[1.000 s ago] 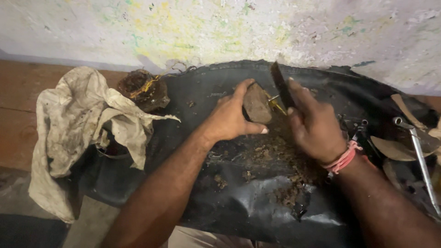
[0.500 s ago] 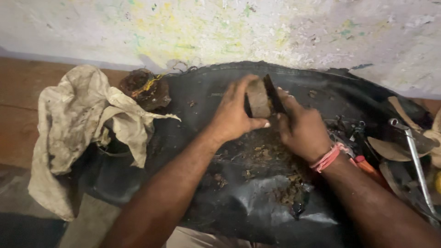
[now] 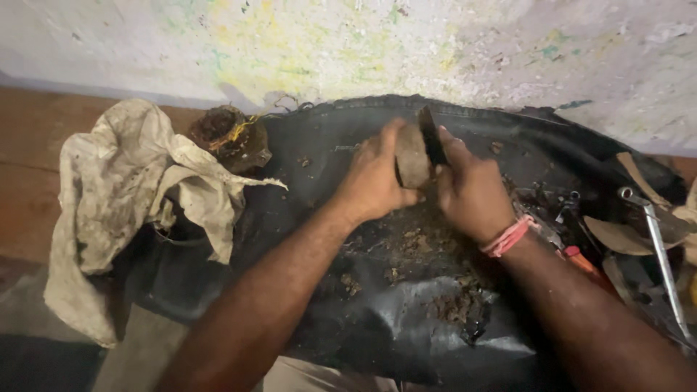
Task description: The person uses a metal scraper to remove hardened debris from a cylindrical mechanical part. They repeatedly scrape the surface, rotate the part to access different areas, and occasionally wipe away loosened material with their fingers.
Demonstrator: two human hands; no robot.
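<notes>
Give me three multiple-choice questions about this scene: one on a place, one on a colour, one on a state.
1. Where does the crumpled cloth lie?
A. left of the hands
B. right of the hands
C. on the wall

2. What colour is the wristband?
A. green
B. pink
C. black

3. What is the left hand doing?
A. resting flat
B. pointing
C. gripping a brown lump

Answers: A, it sits at the left edge of the black sheet; B, pink cord on the right wrist; C, fingers wrap the lump while the right hand holds a dark blade against it.

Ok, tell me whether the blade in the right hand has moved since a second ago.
Yes. The blade has swung left toward the brown lump in the left hand, judged against the dirty cloth.
</notes>
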